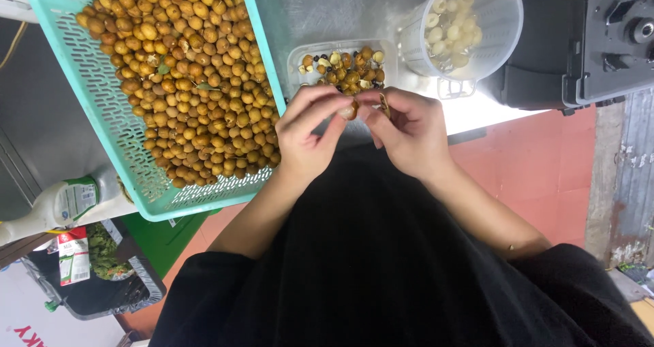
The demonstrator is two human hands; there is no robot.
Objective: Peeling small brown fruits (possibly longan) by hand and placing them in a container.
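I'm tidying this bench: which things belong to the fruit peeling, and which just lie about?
In use:
left hand
right hand
half-peeled fruit
teal basket of brown fruit
shell tray
clear jug of peeled fruit

Lying about:
squeeze bottle
black machine

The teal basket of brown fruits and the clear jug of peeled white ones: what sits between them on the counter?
In the head view, a small clear tray of shells and dark seeds sits between the teal basket and the clear jug.
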